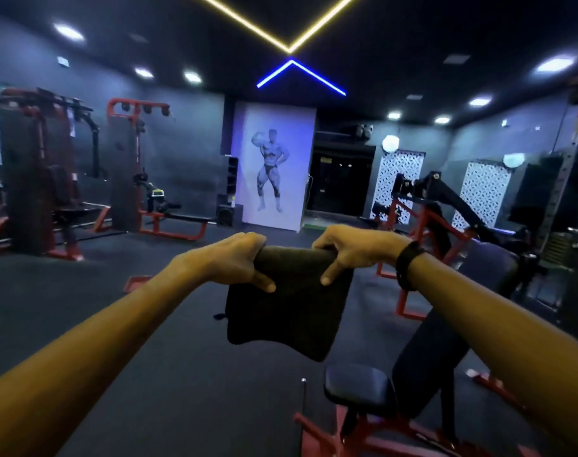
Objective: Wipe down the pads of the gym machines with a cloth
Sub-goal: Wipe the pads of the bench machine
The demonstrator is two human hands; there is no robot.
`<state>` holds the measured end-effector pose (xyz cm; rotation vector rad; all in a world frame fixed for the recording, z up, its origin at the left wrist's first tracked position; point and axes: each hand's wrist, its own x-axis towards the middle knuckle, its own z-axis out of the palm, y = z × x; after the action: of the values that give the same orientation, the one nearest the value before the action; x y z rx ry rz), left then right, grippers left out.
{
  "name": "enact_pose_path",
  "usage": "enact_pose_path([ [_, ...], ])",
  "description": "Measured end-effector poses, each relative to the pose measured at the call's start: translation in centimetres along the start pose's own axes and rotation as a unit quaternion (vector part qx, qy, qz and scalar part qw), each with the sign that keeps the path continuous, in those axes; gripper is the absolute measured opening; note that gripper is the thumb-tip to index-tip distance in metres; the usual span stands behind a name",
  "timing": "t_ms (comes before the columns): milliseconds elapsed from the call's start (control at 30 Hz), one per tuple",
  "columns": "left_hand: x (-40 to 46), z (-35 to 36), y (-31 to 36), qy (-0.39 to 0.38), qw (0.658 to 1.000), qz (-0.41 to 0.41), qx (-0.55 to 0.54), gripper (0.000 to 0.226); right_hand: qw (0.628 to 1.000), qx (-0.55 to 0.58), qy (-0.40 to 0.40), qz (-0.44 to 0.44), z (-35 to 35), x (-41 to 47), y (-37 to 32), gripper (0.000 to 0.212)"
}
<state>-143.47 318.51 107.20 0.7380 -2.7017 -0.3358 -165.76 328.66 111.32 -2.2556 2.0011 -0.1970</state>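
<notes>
The dark, folded, fuzzy cloth (286, 301) hung in midair, its top edge pinched between left hand (238, 262) and right hand (350, 252).

Dark cloth (289, 311) held up at chest height, left hand (238, 262) and right hand (350, 255) each gripping a top corner, fingers (264, 285) curled over the folded edge — black seat pad (358, 387) and back pad (446, 341) of a red-framed machine below right, bodybuilder poster (272, 169) on the far wall.

Dark rubber floor (182, 374). Standing on it: red-framed machines (155, 179), padded seat (360, 390) on a red base, perhaps bolted.
</notes>
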Motion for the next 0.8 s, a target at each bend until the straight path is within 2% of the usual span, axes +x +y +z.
enact_pose_path([
  [67,3.2,1.6,-2.1,0.002,1.000,0.010,0.005,0.050,0.999,-0.021,0.029,0.004,0.7,3.2,2.7,0.017],
  [233,11.0,4.9,-8.4,-0.024,0.999,0.010,-0.023,0.047,1.000,-0.016,-0.021,0.011,3.0,11.4,9.2,0.018],
  [367,18.5,6.0,-13.4,-0.035,0.999,0.028,-0.023,0.044,1.000,0.006,-0.002,0.009,3.4,18.1,14.8,0.016],
  [667,36.5,2.3,-24.4,0.004,0.997,0.054,-0.053,0.040,0.998,0.024,0.061,-0.002,-2.9,36.1,25.5,0.024],
  [733,38.9,2.1,-27.4,-0.001,0.996,0.048,-0.069,0.047,0.998,0.024,0.054,-0.009,-3.1,40.2,27.2,0.022],
  [800,41.4,2.3,-30.9,-0.006,0.995,0.049,-0.086,0.066,0.999,0.022,0.040,-0.015,-2.6,44.3,28.9,0.020],
])
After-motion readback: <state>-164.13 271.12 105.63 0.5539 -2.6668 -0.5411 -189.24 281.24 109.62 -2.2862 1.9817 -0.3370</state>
